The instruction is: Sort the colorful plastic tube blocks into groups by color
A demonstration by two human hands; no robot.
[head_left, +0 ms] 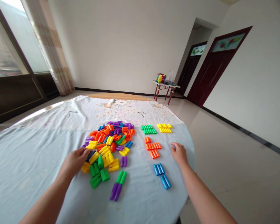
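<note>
A heap of plastic building blocks [108, 129], shaped like joined tubes in orange, yellow, green, purple and blue, lies on the cloth-covered table. At the heap's left edge, my left hand [76, 160] pinches a dark blue block [90, 155]. My right hand [179, 152] hovers or rests by the table's right side with curled fingers; what they hold, if anything, is unclear. Left of it are grouped orange blocks [153, 146], with green blocks [148, 129] and yellow blocks [164, 128] farther back. Nearer me lie blue blocks [159, 169] and a joined green-and-purple piece [118, 185].
A pale floral and light blue cloth [140, 199] covers the round table, slightly wrinkled. A white crumpled item [112, 101] sits at its far side. Beyond stands a small folding table [166, 84] bearing a colourful bag [161, 78] and a clear plastic bag [170, 78].
</note>
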